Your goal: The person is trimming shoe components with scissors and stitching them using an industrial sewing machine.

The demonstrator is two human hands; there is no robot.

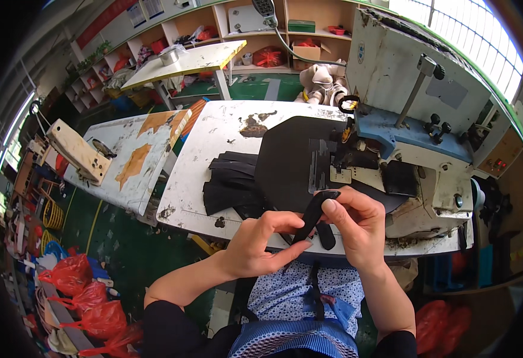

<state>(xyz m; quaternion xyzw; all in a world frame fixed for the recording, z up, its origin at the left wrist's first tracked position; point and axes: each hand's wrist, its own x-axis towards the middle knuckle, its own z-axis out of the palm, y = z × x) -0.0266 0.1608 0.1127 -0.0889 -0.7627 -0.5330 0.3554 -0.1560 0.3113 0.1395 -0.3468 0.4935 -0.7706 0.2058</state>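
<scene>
A narrow black strip (311,216), fabric or leather-like, is held up in front of me near the table's front edge. My left hand (267,241) pinches its lower part between thumb and fingers. At its upper end, my right hand (357,227) grips it with thumb and forefinger. Just below, another rounded black strip end (326,236) shows between the hands; I cannot tell whether it belongs to the same strip. Beyond my hands, a black flat plate (288,149) surrounds the needle area of a sewing machine (416,143). Left of it lies a fanned pile of black strips (231,182).
The white worktable (196,143) is stained. A smaller white table (124,149) with a wooden arm stands to the left, and a yellow-edged table (196,59) farther back. Red plastic bags (97,319) sit at lower left. A machine lamp (266,12) hangs at the top.
</scene>
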